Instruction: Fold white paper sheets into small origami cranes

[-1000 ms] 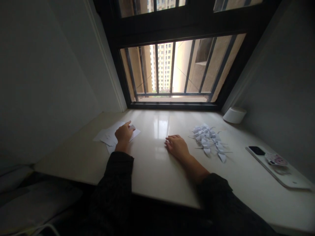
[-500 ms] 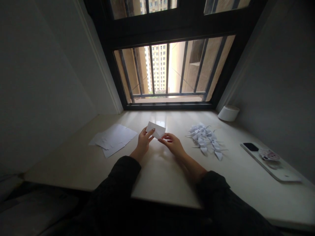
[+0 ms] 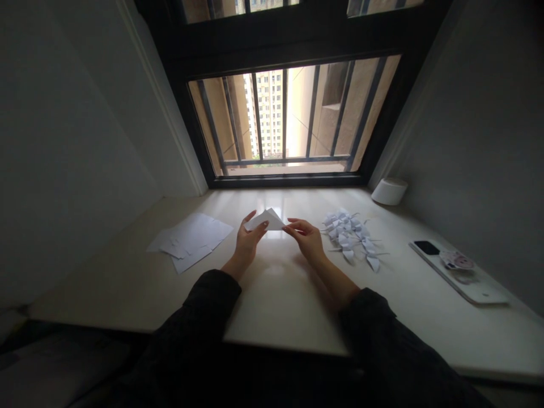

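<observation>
A small folded piece of white paper (image 3: 272, 220) is held up between my two hands, above the pale sill. My left hand (image 3: 249, 237) grips its left side, with the thumb lying across the near face. At the right corner, my right hand (image 3: 306, 237) pinches the paper between thumb and fingertips. Two peaks show along the paper's upper edge. To the right sits a cluster of folded white paper cranes (image 3: 346, 229). Flat white paper sheets (image 3: 198, 238) lie overlapping on the left.
A white phone (image 3: 461, 275) with a round grip on its back lies at the right. Near the window's right corner stands a small white round object (image 3: 389, 191). The pale sill (image 3: 284, 306) ends at a front edge close to my body. A dark-framed barred window (image 3: 280, 181) is behind.
The paper has turned from a slanted rectangle to a shape with two peaks and a level lower edge. My right hand has shifted to its right corner. The view has moved slightly.
</observation>
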Demonstrator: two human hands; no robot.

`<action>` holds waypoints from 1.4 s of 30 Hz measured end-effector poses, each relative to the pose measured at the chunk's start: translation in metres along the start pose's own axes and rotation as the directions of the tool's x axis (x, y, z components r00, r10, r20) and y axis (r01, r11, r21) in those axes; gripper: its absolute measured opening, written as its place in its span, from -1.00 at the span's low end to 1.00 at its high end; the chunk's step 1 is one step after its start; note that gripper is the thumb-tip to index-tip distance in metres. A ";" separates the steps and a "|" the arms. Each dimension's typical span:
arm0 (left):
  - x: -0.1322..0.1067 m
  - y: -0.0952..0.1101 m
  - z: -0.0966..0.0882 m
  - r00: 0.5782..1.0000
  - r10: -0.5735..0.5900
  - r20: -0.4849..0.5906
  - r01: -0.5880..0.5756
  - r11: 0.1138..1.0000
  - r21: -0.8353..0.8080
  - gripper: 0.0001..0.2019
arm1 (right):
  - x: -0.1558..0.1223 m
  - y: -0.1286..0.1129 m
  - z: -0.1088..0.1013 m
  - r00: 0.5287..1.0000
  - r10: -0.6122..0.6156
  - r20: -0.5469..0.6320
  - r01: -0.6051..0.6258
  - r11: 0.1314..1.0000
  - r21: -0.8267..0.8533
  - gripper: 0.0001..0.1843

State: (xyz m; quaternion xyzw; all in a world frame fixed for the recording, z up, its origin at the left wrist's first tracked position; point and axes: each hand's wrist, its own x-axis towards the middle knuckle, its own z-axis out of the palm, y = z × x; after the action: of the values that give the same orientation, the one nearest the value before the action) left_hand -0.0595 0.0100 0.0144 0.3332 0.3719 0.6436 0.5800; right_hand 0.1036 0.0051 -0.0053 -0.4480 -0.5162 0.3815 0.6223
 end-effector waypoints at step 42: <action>-0.004 -0.006 -0.005 0.980 0.058 0.188 -0.126 0.918 0.375 -0.69 | -0.005 0.002 0.004 0.992 -0.075 0.104 0.080 0.996 -0.047 -0.66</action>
State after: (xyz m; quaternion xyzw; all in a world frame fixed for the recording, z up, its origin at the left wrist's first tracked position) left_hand -0.0602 0.0056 0.0064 0.5125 0.4233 0.5532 0.5022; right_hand 0.0986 0.0015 -0.0088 -0.4231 -0.5739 0.3664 0.5978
